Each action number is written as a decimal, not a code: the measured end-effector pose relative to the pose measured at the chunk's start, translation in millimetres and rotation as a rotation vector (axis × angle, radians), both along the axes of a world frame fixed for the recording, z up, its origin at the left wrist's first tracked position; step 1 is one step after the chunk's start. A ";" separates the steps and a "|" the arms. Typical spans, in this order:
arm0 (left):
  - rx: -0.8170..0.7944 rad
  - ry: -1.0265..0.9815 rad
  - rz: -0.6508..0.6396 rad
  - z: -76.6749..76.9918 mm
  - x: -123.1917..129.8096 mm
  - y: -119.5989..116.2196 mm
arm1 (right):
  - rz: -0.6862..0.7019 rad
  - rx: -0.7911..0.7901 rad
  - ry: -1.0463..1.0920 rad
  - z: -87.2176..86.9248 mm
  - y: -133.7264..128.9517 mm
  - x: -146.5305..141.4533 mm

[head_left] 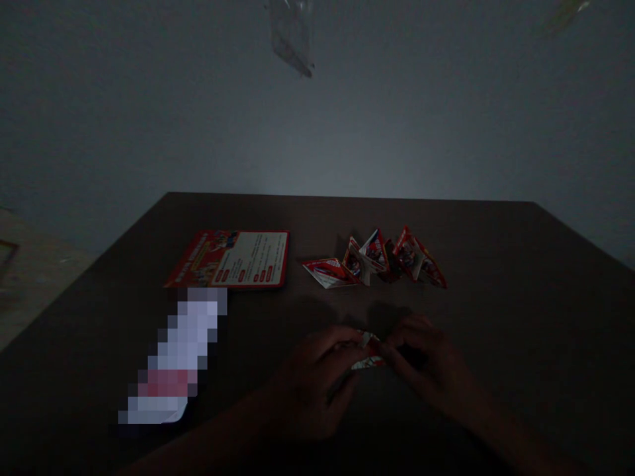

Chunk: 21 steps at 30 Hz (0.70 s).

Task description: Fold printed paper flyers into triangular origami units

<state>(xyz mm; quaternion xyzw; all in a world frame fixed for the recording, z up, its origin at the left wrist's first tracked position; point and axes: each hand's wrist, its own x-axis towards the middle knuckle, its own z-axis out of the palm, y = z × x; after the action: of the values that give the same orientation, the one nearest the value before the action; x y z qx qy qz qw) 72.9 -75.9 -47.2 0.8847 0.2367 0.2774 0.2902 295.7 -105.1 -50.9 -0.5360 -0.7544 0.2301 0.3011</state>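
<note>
Between my two hands is a small folded piece of printed paper (368, 363), red and white. My left hand (322, 377) grips its left side, with the thumb and fingers closed on it. On the right side, my right hand (429, 360) pinches the same paper between thumb and fingertips. The fingers cover much of it, so its full shape is hidden. Just beyond my hands lie several folded paper pieces (330, 271), red and white with printed pictures, in a row with pointed corners sticking up.
A stack of red and white printed sheets (262, 254) lies on the dark table (486, 244) at the left. Nearer me is a lit phone (183, 350), its screen blurred out. A pale wall (397, 132) rises behind the table, with a clear plastic bag (292, 39) hanging there. The light is dim.
</note>
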 end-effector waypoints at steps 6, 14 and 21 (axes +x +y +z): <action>-0.055 0.026 -0.033 0.6 1.4 -1.6 | 0.023 0.002 0.009 2.9 0.3 -3.9; -0.044 0.071 -0.014 -1.3 1.4 -2.2 | 0.034 0.006 0.025 1.6 -0.5 -6.9; -0.002 0.115 -0.028 -5.6 0.3 -2.6 | 0.038 0.026 0.046 0.3 -2.7 -9.1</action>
<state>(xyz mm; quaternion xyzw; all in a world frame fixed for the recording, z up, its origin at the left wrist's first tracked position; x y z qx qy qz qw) 73.2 -78.5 -52.8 0.9020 0.2411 0.2220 0.2809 286.7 -107.8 -50.6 -0.5122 -0.7601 0.2382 0.3211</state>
